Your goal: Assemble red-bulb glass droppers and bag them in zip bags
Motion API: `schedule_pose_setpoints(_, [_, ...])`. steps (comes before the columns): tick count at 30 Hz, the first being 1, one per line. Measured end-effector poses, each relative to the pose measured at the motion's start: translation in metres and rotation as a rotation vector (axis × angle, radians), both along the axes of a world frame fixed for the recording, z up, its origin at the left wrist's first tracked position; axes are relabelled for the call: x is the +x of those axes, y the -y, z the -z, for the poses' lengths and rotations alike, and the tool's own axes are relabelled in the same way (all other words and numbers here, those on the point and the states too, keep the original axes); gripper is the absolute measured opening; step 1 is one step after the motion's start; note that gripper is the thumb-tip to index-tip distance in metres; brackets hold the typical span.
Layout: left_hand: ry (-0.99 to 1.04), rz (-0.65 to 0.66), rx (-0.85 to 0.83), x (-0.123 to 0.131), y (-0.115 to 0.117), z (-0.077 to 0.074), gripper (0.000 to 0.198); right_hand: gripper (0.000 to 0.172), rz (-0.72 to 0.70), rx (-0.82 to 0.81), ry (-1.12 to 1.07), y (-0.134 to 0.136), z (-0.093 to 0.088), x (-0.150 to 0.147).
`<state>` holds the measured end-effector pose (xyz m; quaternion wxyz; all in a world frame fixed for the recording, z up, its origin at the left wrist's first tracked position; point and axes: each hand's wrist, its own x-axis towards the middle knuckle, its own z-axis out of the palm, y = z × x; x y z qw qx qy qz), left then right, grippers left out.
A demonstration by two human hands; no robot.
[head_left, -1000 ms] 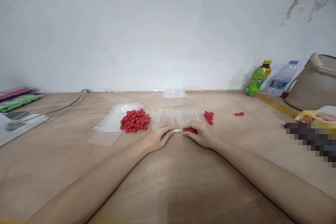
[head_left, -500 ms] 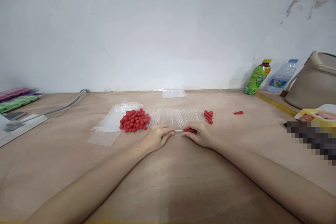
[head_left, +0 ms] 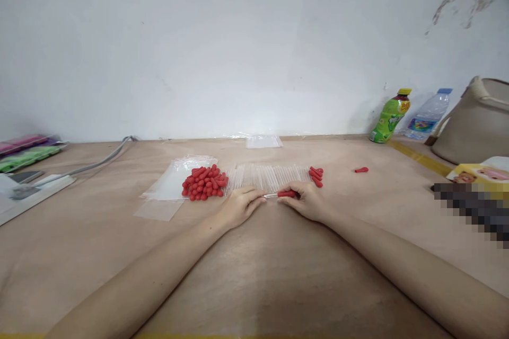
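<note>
My left hand pinches the clear end of a thin glass dropper tube lying crosswise on the brown table. My right hand is closed on the red rubber bulb at the tube's other end. Just behind both hands lies a row of several clear tubes. A heap of red bulbs sits to the left of the row. A few finished droppers with red bulbs lie at its right end.
Clear zip bags lie left of the heap, another by the wall. One loose red bulb lies to the right. A green bottle, a water bottle and a beige bag stand far right. A power strip is far left.
Both hands have stayed together on the tube and bulb, shifting slightly away from me toward the row of tubes. Nothing else has moved.
</note>
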<state>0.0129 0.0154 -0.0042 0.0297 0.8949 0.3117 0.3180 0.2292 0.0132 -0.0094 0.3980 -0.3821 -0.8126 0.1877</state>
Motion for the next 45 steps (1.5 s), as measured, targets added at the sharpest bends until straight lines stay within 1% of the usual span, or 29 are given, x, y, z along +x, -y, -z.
schedule_pose_setpoints(2, [0.02,-0.015,-0.009,-0.002,0.0,0.0,0.023,0.011,0.006,0.001,-0.019,-0.001,0.002,0.004])
schedule_pose_setpoints(4, [0.03,-0.015,-0.017,-0.004,-0.001,0.0,0.022,0.012,-0.017,0.006,-0.017,-0.001,0.002,0.005])
schedule_pose_setpoints(11, [0.044,0.008,0.002,-0.004,0.002,0.002,0.023,0.011,-0.068,0.046,0.028,0.002,0.0,0.002])
schedule_pose_setpoints(22, [-0.003,0.025,-0.001,-0.003,0.004,0.0,0.023,0.01,-0.1,0.104,0.103,0.0,-0.001,-0.001])
schedule_pose_setpoints(26, [-0.007,-0.002,-0.003,-0.003,0.003,0.0,0.023,0.01,-0.106,0.057,0.076,-0.001,-0.002,0.0])
schedule_pose_setpoints(29, [0.034,-0.031,-0.023,-0.002,0.002,0.001,0.023,0.013,-0.089,-0.053,-0.043,-0.003,0.0,0.0])
schedule_pose_setpoints(32, [0.08,-0.051,-0.033,-0.002,0.001,0.0,0.023,0.024,-0.041,-0.215,-0.234,-0.006,0.001,-0.002])
schedule_pose_setpoints(34, [0.102,-0.071,-0.025,-0.003,0.001,-0.001,0.029,0.031,-0.01,-0.304,-0.389,-0.01,-0.002,-0.001])
schedule_pose_setpoints(37, [0.122,-0.102,-0.016,-0.004,0.002,-0.003,0.039,0.038,0.025,-0.347,-0.578,-0.021,-0.016,0.009])
schedule_pose_setpoints(39, [0.125,-0.121,-0.015,-0.004,0.002,-0.003,0.04,0.038,0.083,-0.332,-0.636,-0.032,-0.029,0.024])
schedule_pose_setpoints(41, [0.118,-0.126,-0.007,-0.004,0.001,-0.003,0.037,0.035,0.199,-0.295,-0.611,-0.045,-0.04,0.045])
schedule_pose_setpoints(42, [0.109,-0.12,-0.004,-0.003,0.001,-0.003,0.034,0.035,0.265,-0.264,-0.562,-0.052,-0.043,0.055])
schedule_pose_setpoints(44, [0.089,-0.105,-0.002,-0.003,0.001,-0.002,0.028,0.034,0.418,-0.224,-0.401,-0.065,-0.043,0.075])
schedule_pose_setpoints(45, [0.081,-0.1,-0.004,-0.003,0.001,-0.002,0.027,0.031,0.52,-0.237,-0.305,-0.07,-0.04,0.082])
